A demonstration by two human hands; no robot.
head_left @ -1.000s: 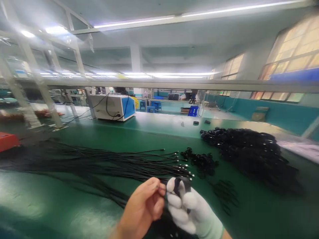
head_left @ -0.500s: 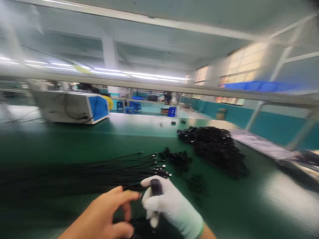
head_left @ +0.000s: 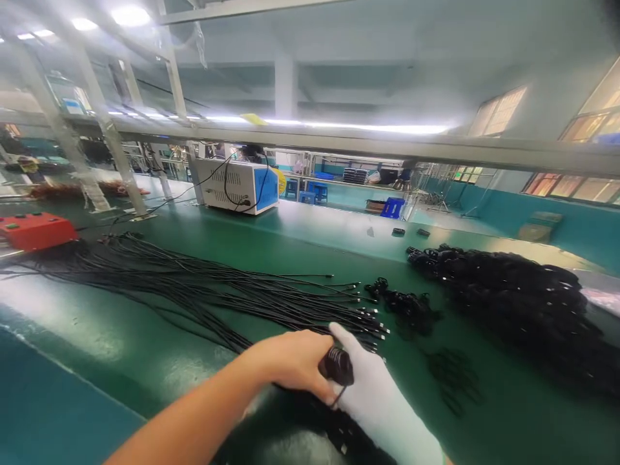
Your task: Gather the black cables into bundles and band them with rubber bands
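A tightly coiled black cable [head_left: 339, 365] sits in front of me between both hands. My right hand [head_left: 372, 384], in a white glove, is closed around it from the right. From the left, my bare left hand [head_left: 300, 360] closes its thumb and fingers on the coil. A thin dark strand sticks out below, close to the left fingertips. Just beyond my hands, many long black cables [head_left: 217, 290] lie stretched across the green table [head_left: 310, 248], their metal-tipped ends pointing right. More dark cable with pale tips lies under my hands, partly hidden.
A large heap of black coiled cables [head_left: 513, 290] covers the right side, with a smaller bunch [head_left: 407, 307] beside it. Thin black strips [head_left: 453, 374] lie nearer me. A white-and-blue machine [head_left: 242, 184] stands at the back; a red box [head_left: 36, 231] is at far left.
My view has swung left. My left hand, open and apart before, now closes on the coil held in my right hand.
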